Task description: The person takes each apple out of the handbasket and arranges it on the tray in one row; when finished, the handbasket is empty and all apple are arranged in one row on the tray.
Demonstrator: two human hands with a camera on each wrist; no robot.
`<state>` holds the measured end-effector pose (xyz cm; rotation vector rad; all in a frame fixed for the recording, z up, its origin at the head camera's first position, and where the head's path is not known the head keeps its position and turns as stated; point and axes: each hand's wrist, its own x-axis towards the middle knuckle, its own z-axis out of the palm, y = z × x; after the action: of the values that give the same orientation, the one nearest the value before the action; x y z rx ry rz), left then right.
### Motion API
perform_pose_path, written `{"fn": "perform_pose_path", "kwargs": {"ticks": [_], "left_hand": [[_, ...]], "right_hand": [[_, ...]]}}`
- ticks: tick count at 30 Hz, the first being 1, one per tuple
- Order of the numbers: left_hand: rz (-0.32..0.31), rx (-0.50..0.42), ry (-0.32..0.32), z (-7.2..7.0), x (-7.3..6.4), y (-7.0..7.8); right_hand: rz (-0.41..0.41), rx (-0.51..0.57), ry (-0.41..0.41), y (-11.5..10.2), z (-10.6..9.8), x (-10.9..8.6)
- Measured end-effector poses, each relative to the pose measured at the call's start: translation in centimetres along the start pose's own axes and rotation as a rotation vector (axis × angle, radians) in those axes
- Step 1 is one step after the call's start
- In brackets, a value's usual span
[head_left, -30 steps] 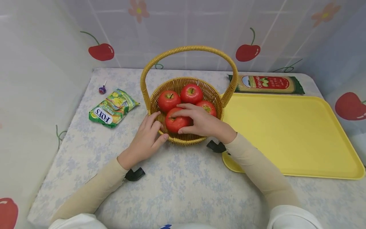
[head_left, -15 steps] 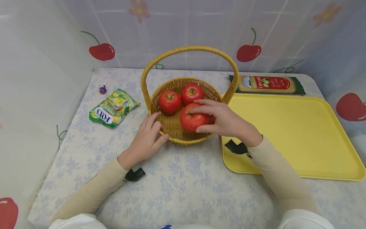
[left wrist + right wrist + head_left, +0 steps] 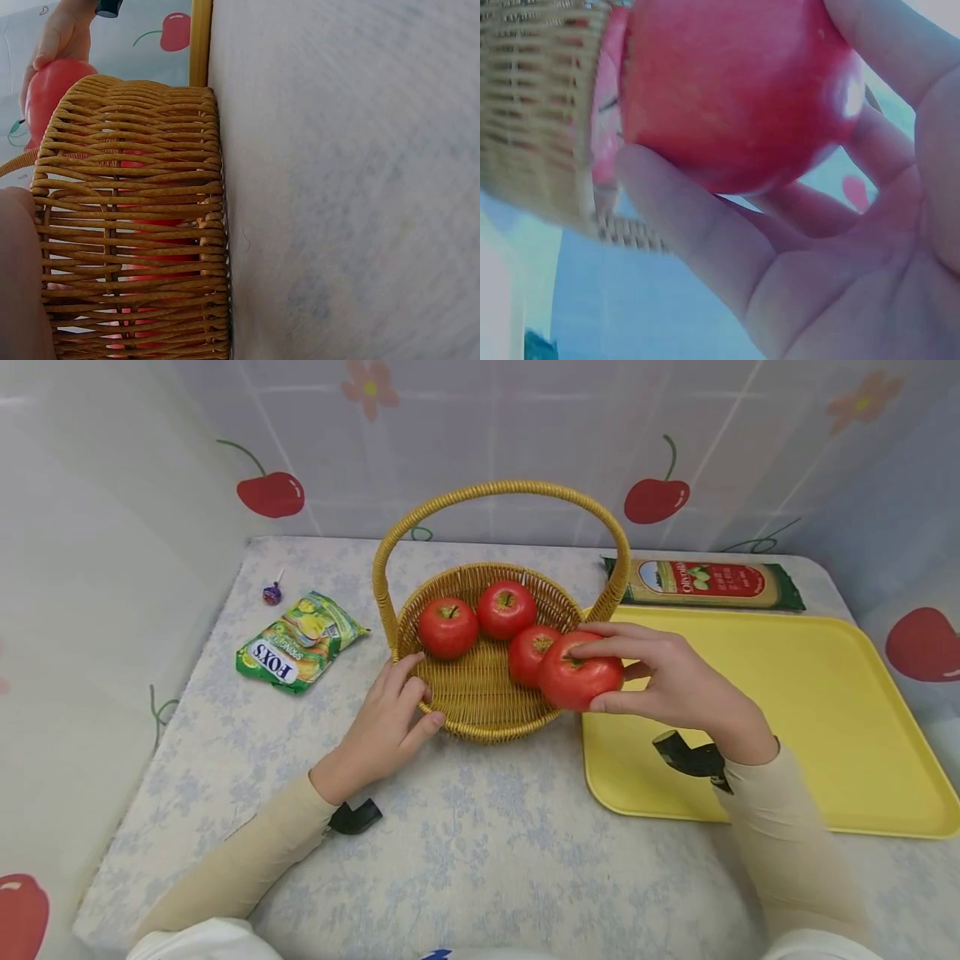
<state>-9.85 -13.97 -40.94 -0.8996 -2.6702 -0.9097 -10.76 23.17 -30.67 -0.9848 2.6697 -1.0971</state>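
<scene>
A red apple is held by my right hand, thumb and fingers round its sides, above the right rim of the wicker basket. The right wrist view shows the same apple close up, off the basket's edge. Inside the basket lie a left apple, a back apple and a right apple, the last partly hidden by the held one. My left hand grips the basket's left front rim, fingers over the edge and thumb on the rim.
The yellow tray lies right of the basket, under my right forearm. A spaghetti packet is behind it. On the left are a green FOX'S candy bag and a lollipop. The tall basket handle arches over the apples.
My right hand has lifted the front apple out of the basket's middle and carried it right, over the rim towards the tray. My left hand stays on the basket rim.
</scene>
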Motion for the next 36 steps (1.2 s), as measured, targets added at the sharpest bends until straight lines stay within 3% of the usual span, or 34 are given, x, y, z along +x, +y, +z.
{"fn": "perform_pose_path", "kwargs": {"ticks": [9, 17, 28, 36], "left_hand": [[0.002, 0.002, 0.003, 0.1, 0.0, 0.1], [0.000, 0.000, 0.000, 0.0, -0.1, 0.0], [0.009, -0.001, -0.003, 0.1, 0.0, -0.1], [0.006, -0.001, -0.006, 0.0, 0.0, 0.1]], "right_hand": [[0.015, -0.007, 0.025, 1.3, -2.4, -2.4], [0.013, 0.010, 0.077, 2.8, -4.1, -3.4], [0.134, 0.086, 0.137, 6.6, -4.4, -2.3], [0.306, 0.097, 0.201, 8.8, -3.1, -1.2]]}}
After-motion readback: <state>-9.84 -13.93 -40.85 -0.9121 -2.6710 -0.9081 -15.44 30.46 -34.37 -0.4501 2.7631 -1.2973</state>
